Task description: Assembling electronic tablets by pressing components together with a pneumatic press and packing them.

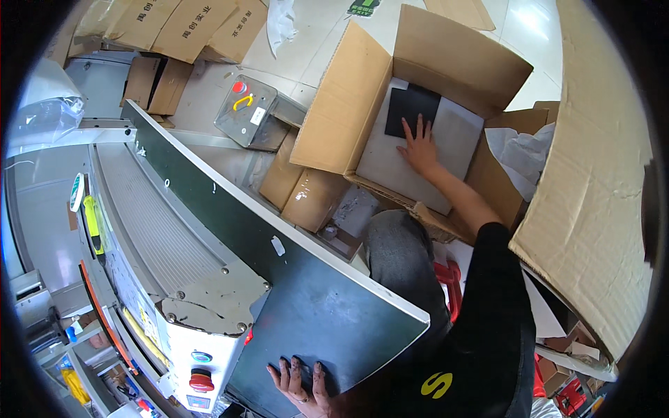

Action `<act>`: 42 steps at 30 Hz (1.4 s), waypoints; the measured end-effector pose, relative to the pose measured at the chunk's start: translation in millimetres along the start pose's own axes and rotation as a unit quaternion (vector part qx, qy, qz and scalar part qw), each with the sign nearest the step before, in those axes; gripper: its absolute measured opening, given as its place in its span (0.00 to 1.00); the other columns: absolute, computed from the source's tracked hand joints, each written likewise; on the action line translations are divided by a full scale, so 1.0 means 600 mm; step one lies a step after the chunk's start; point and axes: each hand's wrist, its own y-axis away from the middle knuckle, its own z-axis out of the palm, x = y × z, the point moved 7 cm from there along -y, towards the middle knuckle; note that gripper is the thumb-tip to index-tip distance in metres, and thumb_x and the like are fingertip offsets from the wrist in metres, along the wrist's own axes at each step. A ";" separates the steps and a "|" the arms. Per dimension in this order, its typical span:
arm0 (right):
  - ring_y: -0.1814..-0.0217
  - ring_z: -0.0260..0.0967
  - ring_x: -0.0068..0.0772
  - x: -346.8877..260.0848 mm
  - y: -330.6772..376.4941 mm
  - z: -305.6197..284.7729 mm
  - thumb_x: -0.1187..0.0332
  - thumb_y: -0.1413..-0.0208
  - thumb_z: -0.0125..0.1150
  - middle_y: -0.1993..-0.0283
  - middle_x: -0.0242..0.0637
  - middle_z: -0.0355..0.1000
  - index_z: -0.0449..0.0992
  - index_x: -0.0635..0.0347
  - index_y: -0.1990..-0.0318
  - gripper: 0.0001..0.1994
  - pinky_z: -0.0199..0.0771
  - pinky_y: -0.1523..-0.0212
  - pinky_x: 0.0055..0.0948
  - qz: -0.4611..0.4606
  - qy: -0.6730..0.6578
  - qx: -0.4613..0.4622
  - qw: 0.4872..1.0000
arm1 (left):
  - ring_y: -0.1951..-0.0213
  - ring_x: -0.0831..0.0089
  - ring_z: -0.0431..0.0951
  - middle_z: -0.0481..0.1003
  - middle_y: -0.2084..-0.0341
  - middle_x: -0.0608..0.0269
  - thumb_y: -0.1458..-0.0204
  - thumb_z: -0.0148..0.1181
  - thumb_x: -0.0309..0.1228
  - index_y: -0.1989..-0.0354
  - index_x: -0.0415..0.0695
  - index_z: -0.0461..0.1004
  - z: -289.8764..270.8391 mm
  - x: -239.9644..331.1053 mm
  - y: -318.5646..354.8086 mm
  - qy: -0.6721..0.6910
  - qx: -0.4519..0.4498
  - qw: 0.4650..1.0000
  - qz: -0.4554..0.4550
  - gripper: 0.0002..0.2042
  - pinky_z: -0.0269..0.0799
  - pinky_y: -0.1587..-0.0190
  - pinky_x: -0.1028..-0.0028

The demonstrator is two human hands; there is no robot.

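My right hand (420, 148) reaches into an open cardboard box (348, 104) on the floor, fingers spread flat on a black sheet (408, 106) lying on a pale grey lining sheet (418, 164). My left hand (301, 384) rests palm down, fingers apart, on the near end of a dark green machine table (306, 306). Neither hand grips anything.
A white machine body (167, 279) with a red round button (201, 381) sits left of the table. A clear plastic case with a red button (245, 111) stands on the floor. More cardboard boxes (181, 28) lie at the back, a tall one (592, 181) on the right.
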 end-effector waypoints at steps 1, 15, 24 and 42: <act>0.35 0.47 0.67 0.008 -0.011 -0.005 0.47 0.53 0.61 0.31 0.59 0.40 0.41 0.42 0.31 0.46 0.57 0.40 0.52 -0.007 -0.009 0.023 1.000 | 0.48 0.37 0.67 0.66 0.50 0.35 0.49 0.54 0.25 0.49 0.43 0.69 0.003 -0.003 0.007 -0.012 0.002 1.000 0.004 0.17 0.55 0.44 0.37; 0.61 0.74 0.54 -0.016 -0.092 0.006 0.62 0.49 0.56 0.58 0.62 0.70 0.57 0.58 0.36 0.32 0.77 0.64 0.43 -0.168 0.191 0.090 0.963 | 0.45 0.41 0.64 0.66 0.47 0.40 0.52 0.59 0.28 0.46 0.47 0.69 -0.007 0.010 -0.011 0.009 0.014 1.000 -0.020 0.22 0.49 0.42 0.37; 0.63 0.74 0.50 0.106 -0.103 -0.222 0.62 0.47 0.55 0.62 0.43 0.76 0.73 0.56 0.56 0.13 0.74 0.64 0.42 0.115 -0.080 0.112 0.984 | 0.40 0.49 0.59 0.62 0.45 0.50 0.63 0.59 0.26 0.45 0.50 0.68 -0.012 0.020 -0.017 -0.023 0.025 0.999 -0.034 0.29 0.49 0.39 0.41; 0.80 0.52 0.13 -0.199 0.159 -0.708 0.66 0.38 0.50 0.78 0.20 0.56 0.67 0.57 0.68 0.08 0.57 0.78 0.17 -0.080 -0.725 0.201 0.653 | 0.37 0.54 0.56 0.59 0.40 0.51 0.51 0.50 0.27 0.37 0.46 0.57 -0.029 0.016 0.026 -0.021 0.118 0.993 0.010 0.29 0.45 0.35 0.50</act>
